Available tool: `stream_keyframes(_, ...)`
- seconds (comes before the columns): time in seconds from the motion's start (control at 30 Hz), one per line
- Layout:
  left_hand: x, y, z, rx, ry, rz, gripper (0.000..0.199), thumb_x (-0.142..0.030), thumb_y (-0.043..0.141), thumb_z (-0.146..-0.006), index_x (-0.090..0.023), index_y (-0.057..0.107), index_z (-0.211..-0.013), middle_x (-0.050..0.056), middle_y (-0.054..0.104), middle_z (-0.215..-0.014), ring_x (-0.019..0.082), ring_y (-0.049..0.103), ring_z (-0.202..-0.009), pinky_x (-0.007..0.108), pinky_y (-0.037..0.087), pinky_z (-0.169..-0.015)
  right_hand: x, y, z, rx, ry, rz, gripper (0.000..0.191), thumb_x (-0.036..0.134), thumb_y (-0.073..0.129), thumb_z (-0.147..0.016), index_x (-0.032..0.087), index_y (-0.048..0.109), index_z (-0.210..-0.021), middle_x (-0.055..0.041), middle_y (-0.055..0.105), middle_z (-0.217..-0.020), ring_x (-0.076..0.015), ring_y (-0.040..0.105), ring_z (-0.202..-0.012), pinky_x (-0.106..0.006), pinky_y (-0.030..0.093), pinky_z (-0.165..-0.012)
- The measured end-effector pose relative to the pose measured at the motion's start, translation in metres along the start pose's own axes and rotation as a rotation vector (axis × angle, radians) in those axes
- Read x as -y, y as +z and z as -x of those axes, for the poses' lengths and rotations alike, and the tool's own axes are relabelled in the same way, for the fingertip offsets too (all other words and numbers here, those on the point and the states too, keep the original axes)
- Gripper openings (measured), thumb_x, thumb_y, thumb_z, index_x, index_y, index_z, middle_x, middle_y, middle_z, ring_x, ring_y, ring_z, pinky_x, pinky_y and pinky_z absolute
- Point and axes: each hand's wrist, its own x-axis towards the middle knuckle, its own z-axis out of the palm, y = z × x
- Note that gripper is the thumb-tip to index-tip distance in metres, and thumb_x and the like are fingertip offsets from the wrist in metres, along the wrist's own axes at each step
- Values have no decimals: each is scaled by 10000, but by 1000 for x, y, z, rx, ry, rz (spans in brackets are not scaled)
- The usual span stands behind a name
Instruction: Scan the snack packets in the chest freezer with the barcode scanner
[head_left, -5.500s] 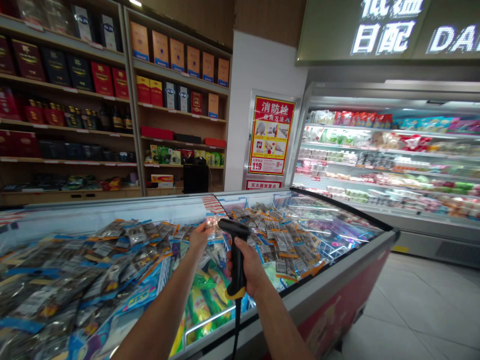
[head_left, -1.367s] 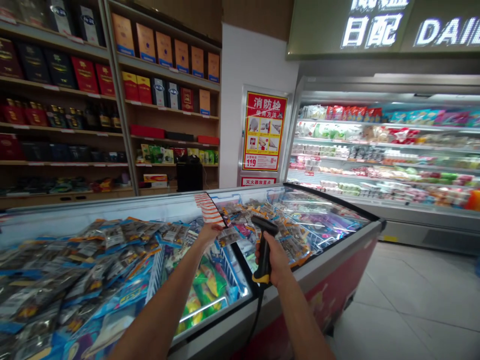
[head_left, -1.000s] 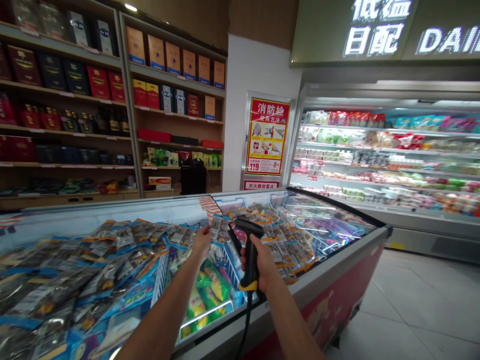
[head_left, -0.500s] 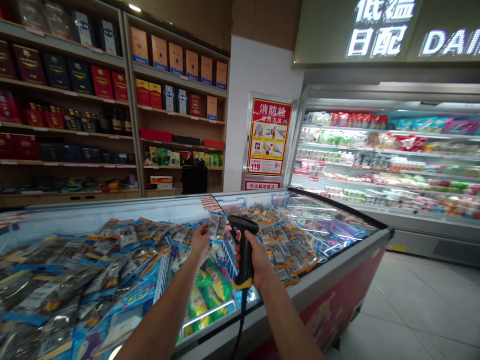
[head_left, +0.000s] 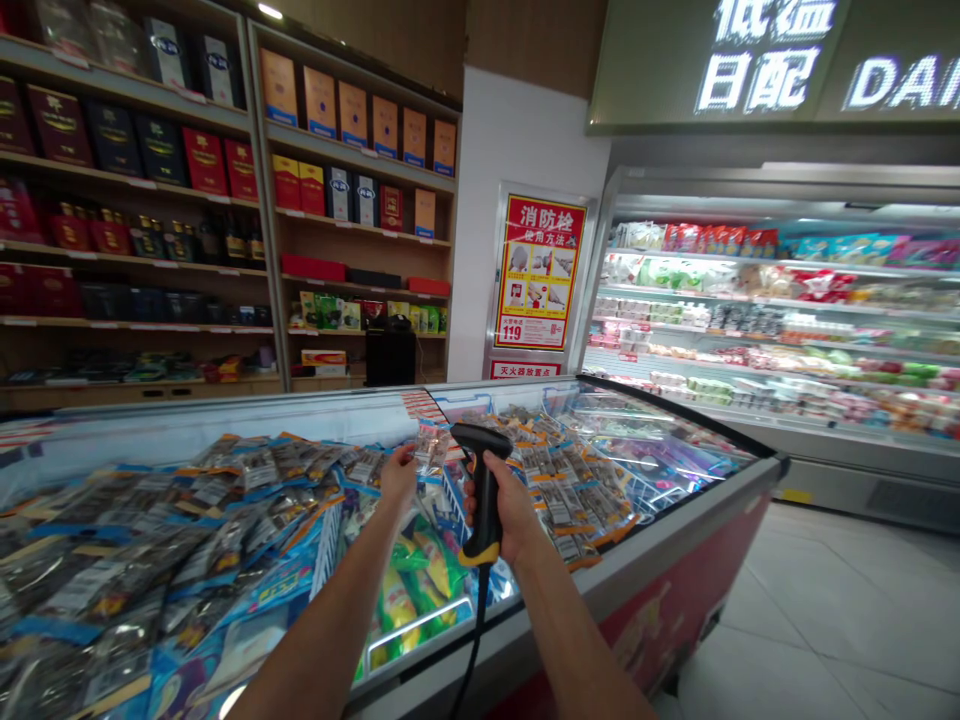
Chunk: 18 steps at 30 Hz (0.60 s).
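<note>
Black scanner (head_left: 485, 500) near clear packet (head_left: 433, 449)

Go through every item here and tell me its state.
Small packet: held by its edge in the left hand
Handheld scanner: gripped head-up in the right hand; trigger state unclear
Scanner cable: hanging from the handle
Freezer: stocked, packets heaped and overlapping
Chilled display case: lit, stocked
Overhead sign: lit

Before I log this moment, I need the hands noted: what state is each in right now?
Left hand: closed, pinching a small packet by its edge.
Right hand: closed around the handle of the black scanner.
</note>
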Motion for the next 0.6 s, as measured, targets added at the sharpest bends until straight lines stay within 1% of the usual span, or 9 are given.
stream_keyframes(0.07,-6,-9,-4,-42,8,-108,359,-145,464,-617,-128,619,-941,38,603,-698,153,534,-604,254,398,-575,0,-2,-1,-25,-15,8,246,415,492,-737,169,502,-731,43,506,-448,-77,446,-346,-176,339,-322)
stream_keyframes(0.17,-18,-27,-9,-163,39,-356,385,-109,432,-663,-100,603,-1007,95,618,-787,212,562,-751,306,420,-677,1,-10,-4,-95,-56,28,252,419,543,-695,173,493,-683,47,507,-444,-78,446,-343,-181,338,-316)
stream_keyframes(0.3,-37,-48,-3,-344,128,-590,411,-74,408,-696,-77,563,-1076,175,573,-990,276,494,-983,396,390,-812,6,-31,-8,-213,-121,61,277,429,571,-667,176,472,-615,46,501,-428,-76,436,-330,-184,328,-302)
stream_keyframes(0.37,-46,-50,6,-461,194,-670,398,-93,425,-705,-110,562,-1078,175,524,-1096,304,436,-1056,448,358,-849,11,-45,-9,-256,-165,64,272,427,581,-660,179,477,-618,47,503,-431,-79,444,-334,-187,337,-305)
stream_keyframes(0.43,-53,-43,17,-504,289,-702,398,-114,440,-711,-149,550,-1091,146,483,-1176,312,393,-1102,477,318,-887,18,-60,-8,-297,-214,52,255,414,592,-656,183,485,-641,53,502,-432,-80,449,-338,-188,350,-313)
stream_keyframes(0.47,-56,-34,22,-460,349,-705,401,-117,443,-712,-161,545,-1097,130,483,-1185,299,392,-1111,466,305,-905,21,-66,-6,-319,-233,45,245,407,592,-658,185,488,-653,55,501,-429,-81,452,-341,-187,354,-316)
stream_keyframes(0.5,-57,-22,27,-366,401,-698,399,-118,444,-713,-163,543,-1098,119,496,-1177,279,405,-1110,439,302,-919,25,-73,-5,-341,-245,39,238,401,590,-663,185,488,-660,55,499,-425,-82,454,-344,-186,356,-318)
stream_keyframes(0.57,-58,11,37,-61,421,-659,362,-135,456,-715,-151,566,-1059,107,558,-1101,235,468,-1060,356,344,-896,31,-84,-1,-378,-250,32,238,401,580,-675,182,487,-661,49,501,-424,-85,459,-349,-187,359,-319)
stream_keyframes(0.6,-57,31,42,105,362,-631,331,-154,470,-716,-144,585,-1026,102,589,-1057,218,503,-1023,317,371,-864,34,-88,1,-390,-248,31,243,406,576,-678,181,486,-659,45,503,-425,-86,459,-348,-189,360,-319)
